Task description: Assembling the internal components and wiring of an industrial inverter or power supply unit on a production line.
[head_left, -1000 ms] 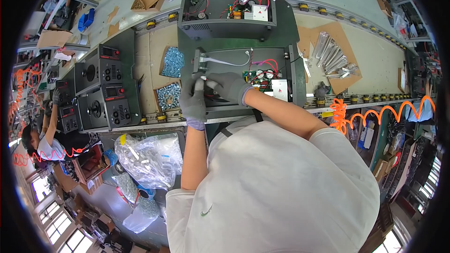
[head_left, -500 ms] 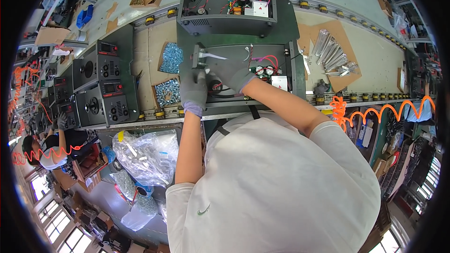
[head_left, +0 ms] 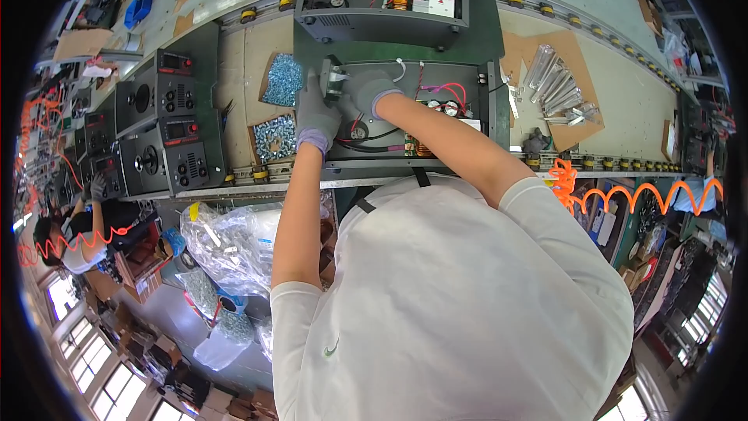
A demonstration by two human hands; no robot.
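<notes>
An open black equipment case [head_left: 456, 74] lies in front of me, showing red wires, a circuit board [head_left: 417, 146] and a round black part [head_left: 358, 131]. At its left end a small black panel [head_left: 333, 82] stands upright. My left hand [head_left: 318, 117], in a grey glove, is closed around the panel's left side; its thumb is partly hidden. Just right of the panel is my gloved right hand [head_left: 370, 92], fingers bent toward the panel's inner face. What its fingertips pinch is hidden. A white cable end [head_left: 400, 70] sticks up beyond my right hand.
A second open case [head_left: 382, 27] stands behind. To the left are trays of screws [head_left: 282, 82] and finished-looking black units [head_left: 167, 140]. Metal strips [head_left: 553, 82] lie on cardboard at right, near a coiled orange hose [head_left: 615, 199]. Another person [head_left: 86, 226] works far left.
Both hands have shifted slightly left and up around the panel, and the panel has turned. The white ribbon cable that stretched from it is now mostly covered by my right hand.
</notes>
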